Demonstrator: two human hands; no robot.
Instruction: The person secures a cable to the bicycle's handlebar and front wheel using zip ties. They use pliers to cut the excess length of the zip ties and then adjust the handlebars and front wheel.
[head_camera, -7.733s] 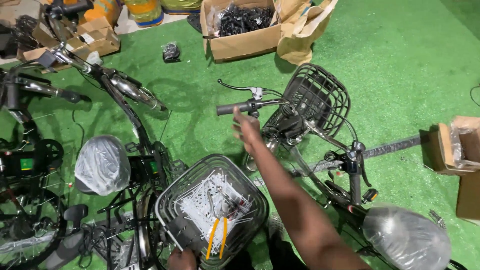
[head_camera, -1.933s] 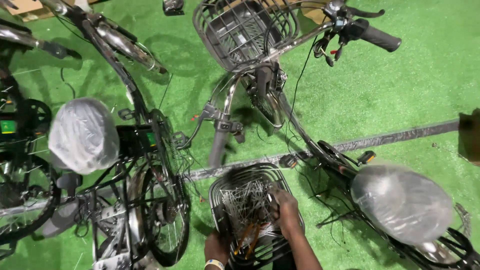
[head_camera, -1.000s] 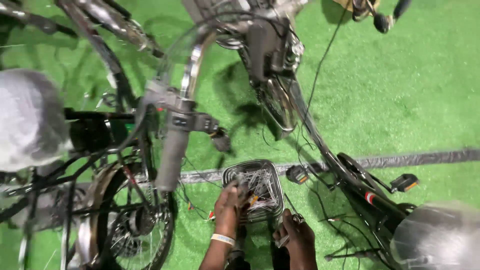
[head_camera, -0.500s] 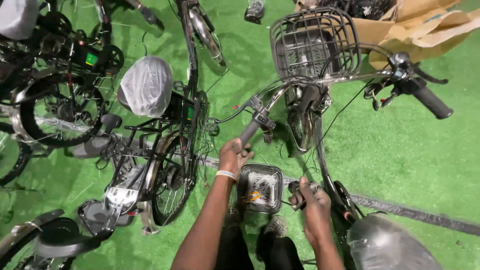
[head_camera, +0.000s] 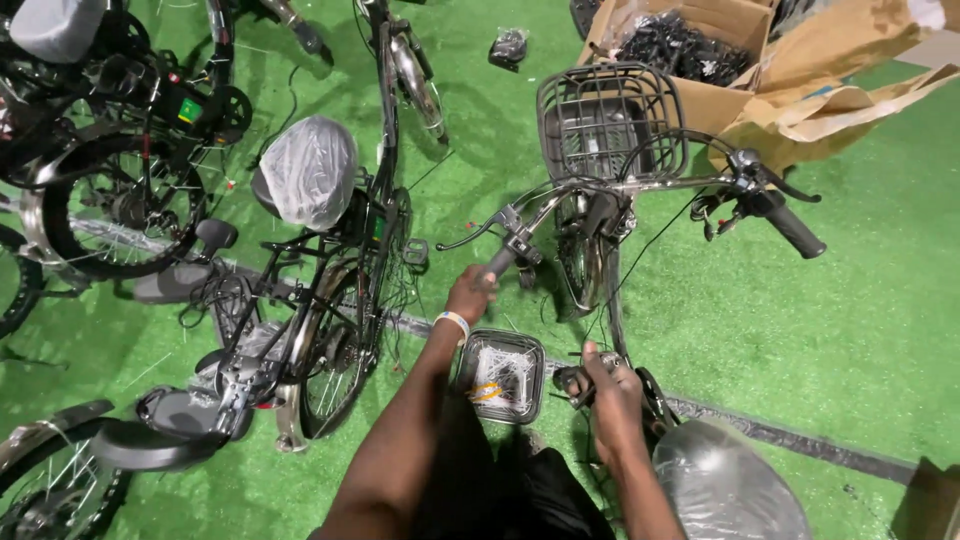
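Head view: left hand (head_camera: 470, 293) closed around the left handlebar grip (head_camera: 497, 265) of the bicycle; right hand (head_camera: 612, 392) with fingers curled on the frame just beside the small wire basket (head_camera: 503, 363) between the knees. Farther off, at top right, open brown cardboard box (head_camera: 720, 95) holding black parts, crumpled brown paper (head_camera: 850, 95) beside it.

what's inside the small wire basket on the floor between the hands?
The wire basket holds a tangle of white strips with an orange piece. Its bottom is covered by them, so anything underneath cannot be seen.
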